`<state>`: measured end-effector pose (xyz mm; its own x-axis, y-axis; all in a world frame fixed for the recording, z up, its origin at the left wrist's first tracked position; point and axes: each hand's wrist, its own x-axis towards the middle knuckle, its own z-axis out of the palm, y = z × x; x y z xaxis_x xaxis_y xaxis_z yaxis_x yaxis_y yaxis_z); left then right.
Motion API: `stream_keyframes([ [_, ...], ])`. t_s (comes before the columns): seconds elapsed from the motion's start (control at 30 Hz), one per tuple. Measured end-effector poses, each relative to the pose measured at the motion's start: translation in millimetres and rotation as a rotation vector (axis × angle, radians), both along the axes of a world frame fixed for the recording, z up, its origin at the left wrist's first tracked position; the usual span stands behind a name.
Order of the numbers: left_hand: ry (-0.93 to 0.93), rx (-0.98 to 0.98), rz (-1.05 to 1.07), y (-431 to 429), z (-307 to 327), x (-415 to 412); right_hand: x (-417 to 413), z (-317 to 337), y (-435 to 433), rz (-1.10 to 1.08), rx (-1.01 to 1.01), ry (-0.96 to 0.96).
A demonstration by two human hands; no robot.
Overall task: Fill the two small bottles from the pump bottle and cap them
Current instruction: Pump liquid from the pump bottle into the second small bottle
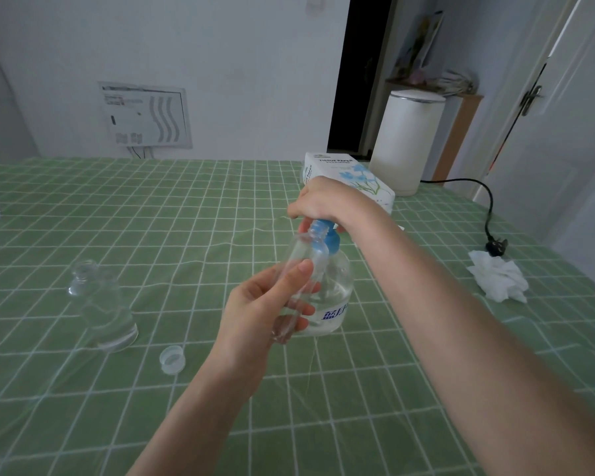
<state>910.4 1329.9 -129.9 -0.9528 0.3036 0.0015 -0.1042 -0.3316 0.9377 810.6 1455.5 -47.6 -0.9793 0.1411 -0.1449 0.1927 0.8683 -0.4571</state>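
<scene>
Nearest the lens, the person's left hand (255, 314) is wrapped around one small bottle (299, 250), thumb on the front and fingers curled behind. It's lifted off the table and tilted, with its open neck tucked up right against the blue pump head (331, 237). The right hand (327, 201) sits on top of that pump head with the fingers curled down over it, looks like it's about to press or already pressing. The pump bottle (337, 290) itself stands on the green checked tablecloth (152, 218), right behind the held one.

The other small bottle (100, 304) stands uncapped off to the left, well apart, and a clear cap (172, 360) lies on the cloth between it and the left wrist. Only one cap shows. Everything's clear plastic, so it's hard to tell how full anything is.

What could go sideways, as a guess:
- The neck is narrow, and the hand hides where the nozzle actually points. If it's off, liquid runs down the outside and onto the fingers.
- Wet fingers on smooth plastic means the bottle could slip.
- A hard one-handed push on the pump could rock the big bottle, since nothing braces its base.
- With clear liquid in clear plastic, overfilling would be easy to miss.

A crumpled tissue (498, 280) and tissue box (351, 173) sit over on the right.
</scene>
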Motion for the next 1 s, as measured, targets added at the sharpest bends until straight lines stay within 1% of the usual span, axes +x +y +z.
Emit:
stream_keyframes([
  [0.17, -0.018, -0.020, 0.004, -0.2, -2.8, -0.1, -0.7, -7.1, -0.3, -0.024, -0.038, -0.042],
  [0.33, -0.026, -0.008, 0.003, -0.4, -3.8, -0.2, -0.7, -6.9, -0.1, -0.022, -0.035, -0.027],
  [0.47, -0.026, 0.005, 0.004, 1.2, -2.7, -0.8, 0.4, -1.7, -0.2, -0.025, -0.019, -0.003],
  [0.57, -0.020, 0.011, 0.001, 2.9, -0.8, -0.4, 0.5, 4.2, 1.3, -0.013, 0.033, 0.012],
  [0.73, -0.028, 0.014, 0.001, 1.2, 1.1, -0.2, 1.3, 6.4, -2.3, -0.022, -0.003, -0.034],
  [1.0, -0.030, -0.016, 0.002, 0.1, -2.7, 0.0, -0.7, -5.6, -1.9, -0.031, -0.042, -0.049],
])
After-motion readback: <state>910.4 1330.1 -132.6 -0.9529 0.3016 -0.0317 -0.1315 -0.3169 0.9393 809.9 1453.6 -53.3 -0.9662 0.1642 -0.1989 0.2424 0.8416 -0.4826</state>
